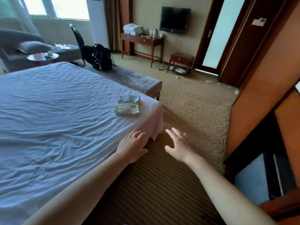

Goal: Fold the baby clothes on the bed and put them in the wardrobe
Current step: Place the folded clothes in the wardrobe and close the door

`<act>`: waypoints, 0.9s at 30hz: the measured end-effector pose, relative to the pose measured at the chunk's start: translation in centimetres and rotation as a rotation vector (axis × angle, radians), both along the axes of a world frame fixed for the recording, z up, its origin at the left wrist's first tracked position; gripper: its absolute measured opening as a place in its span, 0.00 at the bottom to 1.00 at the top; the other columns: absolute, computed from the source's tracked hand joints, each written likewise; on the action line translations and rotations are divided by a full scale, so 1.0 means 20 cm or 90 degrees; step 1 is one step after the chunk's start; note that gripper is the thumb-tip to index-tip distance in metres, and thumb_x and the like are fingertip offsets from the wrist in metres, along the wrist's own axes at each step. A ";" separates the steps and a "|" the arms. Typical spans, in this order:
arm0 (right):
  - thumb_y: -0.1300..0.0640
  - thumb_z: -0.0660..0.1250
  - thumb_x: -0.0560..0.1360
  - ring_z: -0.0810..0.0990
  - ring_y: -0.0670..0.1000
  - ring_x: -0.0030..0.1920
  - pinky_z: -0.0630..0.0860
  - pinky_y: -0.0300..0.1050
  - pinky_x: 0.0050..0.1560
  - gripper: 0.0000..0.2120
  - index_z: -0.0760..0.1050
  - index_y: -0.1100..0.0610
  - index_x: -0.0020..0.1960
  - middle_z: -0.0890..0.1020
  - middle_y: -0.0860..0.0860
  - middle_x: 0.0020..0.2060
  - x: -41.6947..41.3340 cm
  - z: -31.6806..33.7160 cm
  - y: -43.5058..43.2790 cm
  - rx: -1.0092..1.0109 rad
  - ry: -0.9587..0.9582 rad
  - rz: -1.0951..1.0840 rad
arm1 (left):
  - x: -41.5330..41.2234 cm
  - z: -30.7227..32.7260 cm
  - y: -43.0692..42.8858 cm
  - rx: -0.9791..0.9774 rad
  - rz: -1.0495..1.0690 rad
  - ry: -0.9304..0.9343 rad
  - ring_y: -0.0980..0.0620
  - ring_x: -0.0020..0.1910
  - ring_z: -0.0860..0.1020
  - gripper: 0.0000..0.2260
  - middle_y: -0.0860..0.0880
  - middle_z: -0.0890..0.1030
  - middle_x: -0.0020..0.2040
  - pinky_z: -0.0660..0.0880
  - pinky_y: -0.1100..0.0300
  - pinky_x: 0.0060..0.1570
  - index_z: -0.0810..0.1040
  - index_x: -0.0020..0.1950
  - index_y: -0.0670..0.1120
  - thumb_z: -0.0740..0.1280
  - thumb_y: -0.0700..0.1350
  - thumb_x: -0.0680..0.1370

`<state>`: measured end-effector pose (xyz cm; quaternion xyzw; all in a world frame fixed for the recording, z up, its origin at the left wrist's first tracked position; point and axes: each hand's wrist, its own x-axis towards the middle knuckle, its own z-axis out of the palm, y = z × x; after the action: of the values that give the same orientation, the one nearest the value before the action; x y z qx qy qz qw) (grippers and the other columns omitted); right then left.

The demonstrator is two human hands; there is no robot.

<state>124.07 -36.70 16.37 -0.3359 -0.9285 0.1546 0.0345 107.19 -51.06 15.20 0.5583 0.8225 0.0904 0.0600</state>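
Left of frame: rumpled bed (56, 111). Upper centre: black bag (97, 57) on a grey bench (129, 78). Centre, near the bed's corner: folded blue garment (129, 97) just behind folded yellow garment (127, 109). Lower centre: left hand (133, 146), fingers straight, empty, at the bed edge. Beside it, over the carpet (186, 98): right hand (178, 143), splayed, empty. Far right: wooden panel (259, 95).

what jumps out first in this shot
The left hand and right hand reach out, open and empty, the left at the edge of the bed, the right over the carpet. Past them a folded yellow garment and a folded blue garment lie side by side near the bed's corner. A black backpack sits on the bench.
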 end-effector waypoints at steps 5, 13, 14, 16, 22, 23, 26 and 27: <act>0.47 0.65 0.75 0.53 0.51 0.78 0.49 0.52 0.77 0.35 0.57 0.49 0.78 0.56 0.53 0.78 -0.31 -0.04 0.18 -0.012 0.000 0.070 | -0.23 -0.03 0.08 -0.008 0.078 -0.020 0.50 0.77 0.57 0.31 0.51 0.60 0.77 0.61 0.55 0.70 0.58 0.78 0.51 0.65 0.56 0.78; 0.46 0.65 0.75 0.54 0.51 0.77 0.50 0.51 0.77 0.34 0.56 0.47 0.78 0.57 0.52 0.78 -0.97 -0.10 0.57 -0.028 -0.007 0.122 | -0.82 -0.12 0.41 0.011 0.150 -0.029 0.49 0.78 0.55 0.32 0.49 0.60 0.78 0.56 0.56 0.72 0.57 0.78 0.49 0.64 0.57 0.79; 0.46 0.65 0.75 0.54 0.51 0.77 0.50 0.52 0.77 0.34 0.56 0.47 0.78 0.57 0.52 0.78 -1.07 -0.11 0.63 -0.033 -0.013 0.128 | -0.91 -0.13 0.46 0.017 0.158 -0.032 0.49 0.77 0.56 0.32 0.49 0.60 0.78 0.57 0.55 0.72 0.57 0.78 0.49 0.64 0.58 0.79; 0.46 0.65 0.75 0.55 0.51 0.77 0.50 0.51 0.77 0.34 0.56 0.47 0.78 0.57 0.52 0.78 -1.27 -0.11 0.75 -0.044 -0.021 0.137 | -1.09 -0.15 0.56 0.021 0.173 -0.039 0.49 0.77 0.56 0.32 0.49 0.60 0.78 0.57 0.55 0.72 0.57 0.78 0.49 0.64 0.58 0.78; 0.48 0.65 0.75 0.59 0.52 0.76 0.59 0.50 0.74 0.32 0.59 0.47 0.77 0.60 0.50 0.77 -1.75 -0.17 1.04 -0.102 0.004 0.114 | -1.60 -0.18 0.82 0.020 0.214 -0.066 0.48 0.74 0.63 0.32 0.50 0.63 0.76 0.62 0.56 0.68 0.60 0.77 0.49 0.66 0.58 0.77; 0.48 0.65 0.75 0.59 0.52 0.75 0.60 0.49 0.73 0.32 0.60 0.47 0.77 0.60 0.50 0.76 -1.81 -0.20 1.08 -0.112 0.002 0.107 | -1.66 -0.19 0.85 0.017 0.220 -0.075 0.48 0.73 0.64 0.32 0.50 0.64 0.76 0.64 0.56 0.67 0.60 0.77 0.50 0.66 0.58 0.77; 0.50 0.65 0.76 0.60 0.51 0.75 0.61 0.48 0.73 0.31 0.60 0.47 0.76 0.60 0.50 0.76 -1.96 -0.27 1.19 -0.148 -0.014 0.097 | -1.83 -0.25 0.95 0.002 0.231 -0.107 0.49 0.72 0.65 0.32 0.51 0.64 0.75 0.67 0.56 0.65 0.59 0.77 0.51 0.66 0.59 0.77; 0.50 0.65 0.76 0.60 0.51 0.75 0.61 0.47 0.73 0.31 0.60 0.48 0.76 0.60 0.49 0.76 -2.01 -0.29 1.24 -0.159 -0.016 0.097 | -1.89 -0.27 0.98 -0.003 0.233 -0.118 0.49 0.72 0.66 0.32 0.52 0.64 0.75 0.67 0.56 0.65 0.59 0.77 0.51 0.66 0.59 0.77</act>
<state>83.79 -11.96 10.47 -0.2684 -0.9251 0.2669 -0.0313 69.46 -31.44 9.71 0.3886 0.9014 0.1492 0.1192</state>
